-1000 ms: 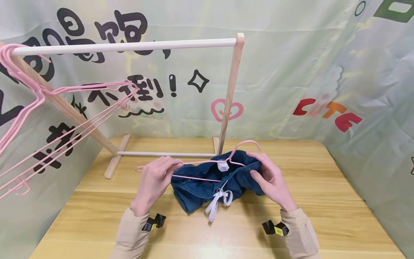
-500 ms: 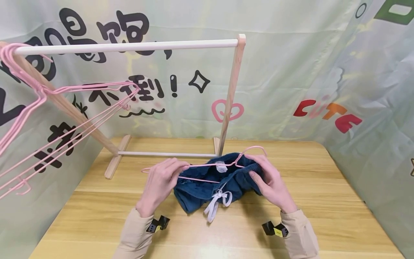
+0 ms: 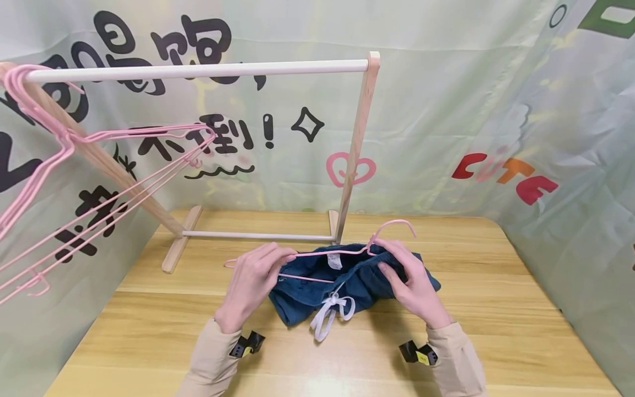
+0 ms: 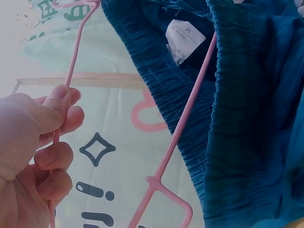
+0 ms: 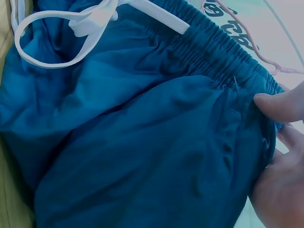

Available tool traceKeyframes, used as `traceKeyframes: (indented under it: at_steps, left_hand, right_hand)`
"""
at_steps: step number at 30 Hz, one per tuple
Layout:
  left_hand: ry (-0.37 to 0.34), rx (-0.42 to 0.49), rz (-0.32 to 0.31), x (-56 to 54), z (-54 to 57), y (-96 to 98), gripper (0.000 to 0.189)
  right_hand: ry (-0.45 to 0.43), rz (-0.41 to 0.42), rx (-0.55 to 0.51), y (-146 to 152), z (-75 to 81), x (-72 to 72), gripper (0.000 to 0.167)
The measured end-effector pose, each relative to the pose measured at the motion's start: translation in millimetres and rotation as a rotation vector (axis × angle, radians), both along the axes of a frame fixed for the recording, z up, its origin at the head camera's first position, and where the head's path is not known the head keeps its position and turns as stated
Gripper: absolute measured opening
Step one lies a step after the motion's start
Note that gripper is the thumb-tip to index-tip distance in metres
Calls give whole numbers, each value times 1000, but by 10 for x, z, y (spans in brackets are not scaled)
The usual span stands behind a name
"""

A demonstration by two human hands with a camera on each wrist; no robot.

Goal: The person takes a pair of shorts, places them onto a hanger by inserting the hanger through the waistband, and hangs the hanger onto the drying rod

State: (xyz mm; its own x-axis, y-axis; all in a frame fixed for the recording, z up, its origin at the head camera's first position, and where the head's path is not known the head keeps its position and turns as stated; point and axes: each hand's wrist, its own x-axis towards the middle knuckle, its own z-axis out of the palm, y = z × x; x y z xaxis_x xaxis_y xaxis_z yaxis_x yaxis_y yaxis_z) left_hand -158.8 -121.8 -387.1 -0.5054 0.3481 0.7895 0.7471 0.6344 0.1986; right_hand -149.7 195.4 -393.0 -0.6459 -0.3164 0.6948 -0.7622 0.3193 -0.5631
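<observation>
Blue drawstring shorts (image 3: 364,284) lie in front of me with the gathered waistband spread apart. A white bow (image 3: 333,309) hangs at their front, and a white label (image 4: 185,40) shows inside the waist. My left hand (image 3: 255,278) pinches the upper arm of a pink clothes hanger (image 3: 342,252) between thumb and fingers. The hanger's right part runs into the waist opening, while its hook (image 3: 397,221) stands above the waistband. My right hand (image 3: 416,286) grips the waistband at its right side, thumb outside (image 5: 278,105); its other fingers are partly hidden by the cloth.
Behind the shorts stands a wooden rack (image 3: 358,143) with a white top rail (image 3: 198,71). Several pink hangers (image 3: 64,135) hang at its left end. Wooden table top (image 3: 496,309) extends to the right, with printed cloth walls (image 3: 436,99) around it.
My left hand has moved right, pushing the hanger further into the waist, and its hook has shifted right. The shorts' right side now spreads out beyond my right hand, which has moved little.
</observation>
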Motion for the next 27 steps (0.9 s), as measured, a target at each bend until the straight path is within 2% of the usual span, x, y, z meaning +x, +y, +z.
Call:
traceKeyframes:
  at_steps: [6,13,20,27]
  left_hand:
    - [-15,-2,-6,-3,-5,7,11]
    - [-22,0,2,9,1,21,10]
    - [-58,3,-3,21,0,41,11]
    - [-95,-6,-46,15,-15,46,17]
  right_hand:
    - [-29,-78,4,-13,-5,21,57]
    - [-52,-60,20,-32,-8,25,48]
    - [-95,-87,65,-38,7,50,42]
    - [-43,-146,42,-62,-15,26,28]
